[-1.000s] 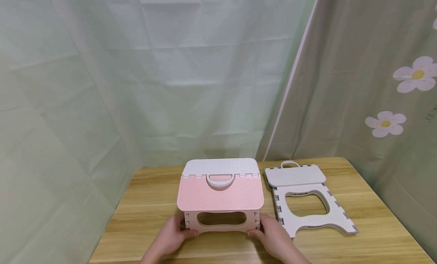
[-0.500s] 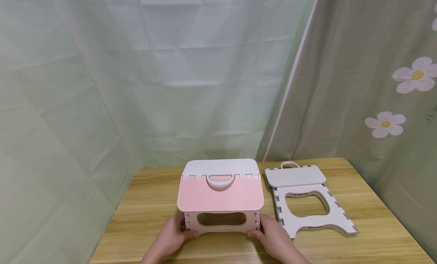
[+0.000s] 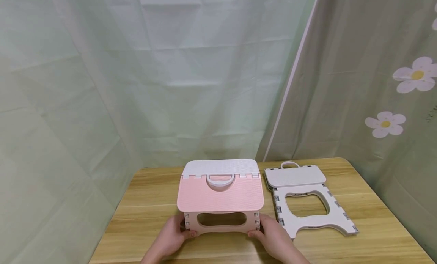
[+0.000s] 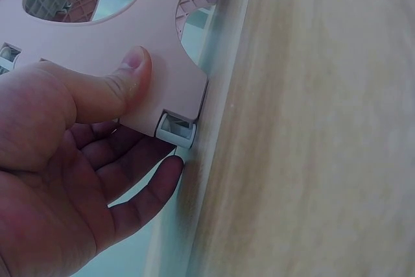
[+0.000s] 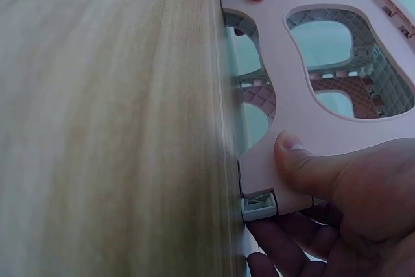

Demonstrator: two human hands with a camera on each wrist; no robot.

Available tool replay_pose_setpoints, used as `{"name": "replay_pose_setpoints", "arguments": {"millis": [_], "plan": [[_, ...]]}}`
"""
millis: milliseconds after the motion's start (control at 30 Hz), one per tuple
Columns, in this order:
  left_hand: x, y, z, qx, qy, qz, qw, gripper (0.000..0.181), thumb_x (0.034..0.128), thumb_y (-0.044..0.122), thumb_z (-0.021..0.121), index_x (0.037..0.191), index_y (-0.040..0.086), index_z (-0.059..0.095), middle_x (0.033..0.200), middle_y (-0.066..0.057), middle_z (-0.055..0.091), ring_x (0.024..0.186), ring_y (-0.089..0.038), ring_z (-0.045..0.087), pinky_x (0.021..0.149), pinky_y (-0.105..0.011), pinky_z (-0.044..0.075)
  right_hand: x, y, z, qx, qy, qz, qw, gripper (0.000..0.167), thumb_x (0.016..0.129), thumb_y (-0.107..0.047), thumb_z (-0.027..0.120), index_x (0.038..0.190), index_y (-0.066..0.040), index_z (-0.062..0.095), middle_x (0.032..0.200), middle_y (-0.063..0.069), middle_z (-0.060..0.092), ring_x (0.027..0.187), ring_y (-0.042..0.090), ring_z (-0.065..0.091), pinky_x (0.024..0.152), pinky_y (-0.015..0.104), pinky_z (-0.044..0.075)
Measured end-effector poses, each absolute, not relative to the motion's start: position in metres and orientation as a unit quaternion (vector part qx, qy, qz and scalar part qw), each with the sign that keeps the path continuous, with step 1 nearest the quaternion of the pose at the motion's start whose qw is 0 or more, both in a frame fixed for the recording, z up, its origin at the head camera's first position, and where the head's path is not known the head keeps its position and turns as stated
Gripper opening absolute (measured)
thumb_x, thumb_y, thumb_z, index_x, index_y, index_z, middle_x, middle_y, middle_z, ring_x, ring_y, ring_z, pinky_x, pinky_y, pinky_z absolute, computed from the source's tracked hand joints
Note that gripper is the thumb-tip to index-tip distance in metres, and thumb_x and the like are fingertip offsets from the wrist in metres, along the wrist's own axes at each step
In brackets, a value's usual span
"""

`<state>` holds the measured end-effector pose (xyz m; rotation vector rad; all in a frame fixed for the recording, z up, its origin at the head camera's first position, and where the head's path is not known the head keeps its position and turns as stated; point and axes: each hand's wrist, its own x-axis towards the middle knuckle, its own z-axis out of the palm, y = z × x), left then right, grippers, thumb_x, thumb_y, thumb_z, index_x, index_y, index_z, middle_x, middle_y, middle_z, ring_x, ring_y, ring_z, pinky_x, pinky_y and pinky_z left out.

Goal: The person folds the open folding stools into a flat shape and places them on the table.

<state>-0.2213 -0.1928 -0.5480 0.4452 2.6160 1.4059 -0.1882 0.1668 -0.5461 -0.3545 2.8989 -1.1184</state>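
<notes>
A pink and white folding step stool (image 3: 220, 194) stands opened out on the table, its white carry handle (image 3: 220, 181) lying on the seat. My left hand (image 3: 170, 235) grips the near left leg low down, thumb on the front face and fingers round the side edge. At the near right leg my right hand (image 3: 273, 235) holds on in the same way. Both wrist views show each thumb pressed on the pink leg panel (image 4: 162, 69), close to the foot. Fingers behind the panel are partly hidden.
A white and grey folding stool (image 3: 307, 203) lies folded flat to the right, close to my right hand. The wooden table (image 3: 143, 203) has rounded far corners. Pale green curtains (image 3: 205, 85) hang behind it, and a flowered curtain (image 3: 385, 150) hangs at the right.
</notes>
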Motion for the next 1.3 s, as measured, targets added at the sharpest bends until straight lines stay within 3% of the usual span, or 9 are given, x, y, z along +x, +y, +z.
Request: {"name": "replay_pose_setpoints", "arguments": {"millis": [1300], "plan": [[-0.2213,-0.1916,-0.5535,0.147,0.869,0.469,0.062,0.042,0.0859,0.009,0.089,0.118,-0.003,0.063,0.101,-0.004,0.074,0.088,-0.01,0.069,0.075,-0.028,0.058,-0.188,0.1658,-0.548,-0.109,0.93,-0.35,0.005,0.036,0.089,-0.045,0.083,0.115,-0.022,0.072,0.112,-0.005,0.074,0.107,0.023,0.071,0.087,0.048,0.058]]}}
